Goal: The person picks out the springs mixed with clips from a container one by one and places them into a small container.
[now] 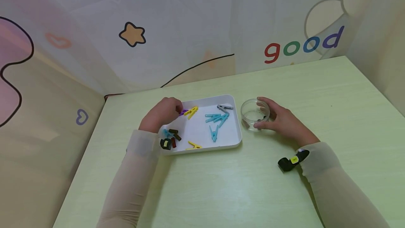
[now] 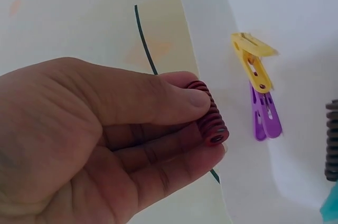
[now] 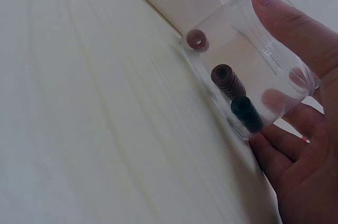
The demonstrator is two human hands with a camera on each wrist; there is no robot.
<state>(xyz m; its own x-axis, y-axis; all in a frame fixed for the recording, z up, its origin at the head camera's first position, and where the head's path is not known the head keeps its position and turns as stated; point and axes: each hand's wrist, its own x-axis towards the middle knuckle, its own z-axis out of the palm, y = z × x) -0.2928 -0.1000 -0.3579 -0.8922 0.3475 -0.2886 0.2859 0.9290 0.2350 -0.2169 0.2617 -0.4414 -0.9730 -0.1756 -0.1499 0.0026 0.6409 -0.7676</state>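
Observation:
My left hand (image 1: 162,113) is over the far-left part of the white tray (image 1: 199,149). In the left wrist view its thumb and fingers pinch a small dark red ribbed cylinder (image 2: 212,114) with a hole in its end. Just right of it lie a purple clothespin (image 2: 265,115) and a yellow clothespin (image 2: 253,61) in the tray. My right hand (image 1: 280,120) grips a clear round jar (image 1: 255,112) on the table beside the tray. Inside the jar the right wrist view shows a reddish cylinder (image 3: 197,39), a brown ribbed one (image 3: 228,81) and a dark green one (image 3: 246,114).
Blue clothespins (image 1: 214,133), a grey clothespin (image 1: 224,107) and another yellow clothespin (image 1: 193,145) lie in the tray. Brown ribbed cylinders (image 1: 178,137) and a dark red one (image 1: 173,143) are near its left end. A printed curtain (image 1: 196,27) hangs behind the table.

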